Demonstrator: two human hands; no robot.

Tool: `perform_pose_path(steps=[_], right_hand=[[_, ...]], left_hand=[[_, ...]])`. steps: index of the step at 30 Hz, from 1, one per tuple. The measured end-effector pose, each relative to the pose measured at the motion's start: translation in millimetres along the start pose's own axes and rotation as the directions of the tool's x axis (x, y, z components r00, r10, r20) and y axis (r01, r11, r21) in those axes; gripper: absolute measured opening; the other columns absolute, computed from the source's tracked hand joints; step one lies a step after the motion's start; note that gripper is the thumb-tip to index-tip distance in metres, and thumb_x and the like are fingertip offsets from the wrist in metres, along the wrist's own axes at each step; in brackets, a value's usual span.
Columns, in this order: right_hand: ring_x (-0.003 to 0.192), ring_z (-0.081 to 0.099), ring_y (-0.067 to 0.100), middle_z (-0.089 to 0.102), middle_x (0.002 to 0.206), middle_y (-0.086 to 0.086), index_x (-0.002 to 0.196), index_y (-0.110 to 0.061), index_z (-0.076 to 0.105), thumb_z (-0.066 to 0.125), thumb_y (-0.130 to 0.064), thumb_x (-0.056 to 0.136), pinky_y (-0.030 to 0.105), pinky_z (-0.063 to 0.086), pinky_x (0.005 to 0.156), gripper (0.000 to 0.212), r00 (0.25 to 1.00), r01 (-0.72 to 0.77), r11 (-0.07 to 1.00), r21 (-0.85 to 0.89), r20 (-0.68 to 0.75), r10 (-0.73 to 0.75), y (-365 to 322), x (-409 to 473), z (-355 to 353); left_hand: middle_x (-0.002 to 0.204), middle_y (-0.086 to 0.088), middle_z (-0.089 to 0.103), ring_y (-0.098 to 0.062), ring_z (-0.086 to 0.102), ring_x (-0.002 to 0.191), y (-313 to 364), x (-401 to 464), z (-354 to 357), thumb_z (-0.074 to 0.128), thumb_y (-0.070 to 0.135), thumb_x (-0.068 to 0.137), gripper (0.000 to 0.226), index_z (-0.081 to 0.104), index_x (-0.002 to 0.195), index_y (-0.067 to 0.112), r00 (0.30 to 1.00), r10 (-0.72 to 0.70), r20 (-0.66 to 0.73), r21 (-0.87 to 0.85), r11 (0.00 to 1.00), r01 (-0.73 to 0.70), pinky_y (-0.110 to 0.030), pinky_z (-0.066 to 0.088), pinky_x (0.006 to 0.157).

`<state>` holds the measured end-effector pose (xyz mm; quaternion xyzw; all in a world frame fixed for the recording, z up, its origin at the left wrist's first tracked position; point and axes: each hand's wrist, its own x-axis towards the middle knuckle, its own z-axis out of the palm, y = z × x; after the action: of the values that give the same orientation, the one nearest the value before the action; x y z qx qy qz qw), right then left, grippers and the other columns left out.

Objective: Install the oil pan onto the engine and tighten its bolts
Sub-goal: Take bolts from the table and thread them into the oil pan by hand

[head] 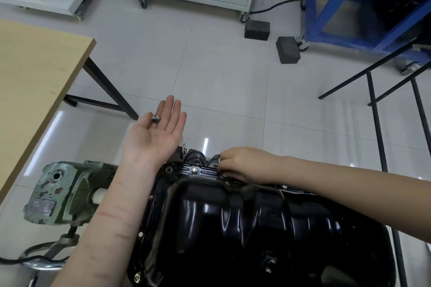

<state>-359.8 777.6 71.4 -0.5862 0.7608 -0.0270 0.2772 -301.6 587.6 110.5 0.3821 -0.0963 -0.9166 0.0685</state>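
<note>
Left hand (161, 127): palm up, fingers straight, one spare bolt (154, 118) lying loose on it. Right hand (235, 163): fingers curled at far flange of black oil pan (245, 221), seemingly threading a bolt; pan sits on engine. Advice: start each thread by fingers, square to hole, before tightening.

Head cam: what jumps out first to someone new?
The glossy black oil pan fills the lower middle, seated on the engine. Above its left edge the left hand lies palm-up with a loose bolt resting on it. The right hand has curled fingers at the pan's far flange, beside a seated bolt.
</note>
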Motion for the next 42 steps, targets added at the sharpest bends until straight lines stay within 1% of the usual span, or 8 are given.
perform_pose_path(steps=[10, 13, 23, 32, 34, 37, 40, 42], right_hand=[[0.103, 0.046, 0.026, 0.048, 0.112, 0.013, 0.112, -0.003, 0.051, 0.037, -0.012, 0.096, 0.033, 0.036, 0.073, 0.023, 0.990, 0.104, 0.980, -0.171, 0.108, -0.086, -6.5, 5.7, -3.2], [0.103, 0.046, 0.027, 0.049, 0.113, 0.012, 0.113, -0.005, 0.050, 0.034, -0.010, 0.096, 0.034, 0.038, 0.079, 0.024, 0.983, 0.163, 0.947, -0.278, 0.133, -0.130, -8.7, 8.6, -5.3], [0.098, 0.049, 0.028, 0.051, 0.108, 0.013, 0.115, -0.006, 0.049, 0.035, -0.010, 0.095, 0.032, 0.029, 0.063, 0.025, 0.983, 0.127, 0.956, -0.265, 0.164, -0.085, -7.2, 6.8, -8.4], [0.100, 0.049, 0.028, 0.051, 0.112, 0.014, 0.112, -0.002, 0.049, 0.031, -0.005, 0.096, 0.036, 0.037, 0.071, 0.024, 0.970, 0.153, 0.935, -0.321, 0.228, -0.080, -8.2, 4.9, -8.0], [0.089, 0.056, 0.029, 0.058, 0.099, 0.017, 0.100, 0.002, 0.055, 0.040, 0.000, 0.091, 0.037, 0.043, 0.069, 0.018, 0.973, 0.197, 0.916, -0.348, 0.184, -0.140, -9.9, 3.1, -10.6], [0.055, 0.059, 0.024, 0.062, 0.065, 0.011, 0.069, -0.001, 0.062, 0.062, 0.001, 0.069, 0.026, 0.043, 0.046, 0.003, 0.971, 0.228, 0.907, -0.353, 0.009, -0.240, -7.9, -1.3, -11.5], [0.060, 0.059, 0.026, 0.062, 0.070, 0.013, 0.077, 0.000, 0.063, 0.056, 0.002, 0.074, 0.027, 0.042, 0.048, 0.008, 0.974, 0.222, 0.918, -0.328, 0.029, -0.225, -9.5, -1.3, -11.3], [0.075, 0.058, 0.028, 0.060, 0.086, 0.017, 0.096, 0.002, 0.060, 0.047, 0.002, 0.085, 0.032, 0.039, 0.055, 0.017, 0.977, 0.212, 0.927, -0.309, 0.083, -0.195, -6.5, 0.5, -10.1]], left_hand=[[0.084, -0.010, 0.073, -0.023, 0.070, 0.074, 5.4, 0.9, -1.6, 0.025, 0.021, 0.102, 0.039, 0.059, 0.093, 0.003, 1.000, 0.026, -0.004, -0.001, 1.000, -0.026, -0.038, 0.050, 0.067], [0.084, -0.009, 0.073, -0.023, 0.070, 0.073, 8.6, 1.3, 0.4, 0.026, 0.022, 0.101, 0.040, 0.060, 0.091, 0.004, 1.000, 0.026, -0.001, 0.011, 1.000, -0.026, -0.037, 0.050, 0.066], [0.080, -0.005, 0.073, -0.018, 0.071, 0.070, 14.8, 2.4, 2.9, 0.032, 0.021, 0.100, 0.032, 0.060, 0.093, 0.007, 1.000, 0.017, 0.000, 0.128, 0.992, -0.016, -0.033, 0.053, 0.063], [0.079, -0.004, 0.073, -0.017, 0.071, 0.069, 15.4, 3.2, 1.6, 0.035, 0.021, 0.099, 0.027, 0.059, 0.094, 0.008, 1.000, 0.002, 0.019, 0.134, 0.991, -0.004, -0.033, 0.054, 0.061], [0.078, -0.003, 0.073, -0.017, 0.071, 0.069, 13.5, 3.8, 1.0, 0.037, 0.021, 0.099, 0.026, 0.059, 0.093, 0.008, 1.000, -0.001, 0.022, 0.144, 0.990, -0.002, -0.033, 0.054, 0.060], [0.077, -0.003, 0.073, -0.016, 0.071, 0.068, 10.5, 3.8, 0.0, 0.040, 0.020, 0.098, 0.023, 0.059, 0.092, 0.008, 1.000, -0.004, 0.026, 0.165, 0.986, -0.001, -0.032, 0.055, 0.058], [0.077, -0.002, 0.073, -0.015, 0.071, 0.068, 11.9, 3.6, 0.7, 0.042, 0.020, 0.097, 0.020, 0.058, 0.091, 0.009, 1.000, 0.010, 0.022, 0.169, 0.986, -0.013, -0.031, 0.055, 0.058], [0.077, -0.002, 0.073, -0.014, 0.071, 0.069, 12.3, 3.0, 1.2, 0.043, 0.020, 0.096, 0.019, 0.058, 0.091, 0.009, 1.000, 0.014, 0.018, 0.171, 0.985, -0.017, -0.030, 0.055, 0.058]])
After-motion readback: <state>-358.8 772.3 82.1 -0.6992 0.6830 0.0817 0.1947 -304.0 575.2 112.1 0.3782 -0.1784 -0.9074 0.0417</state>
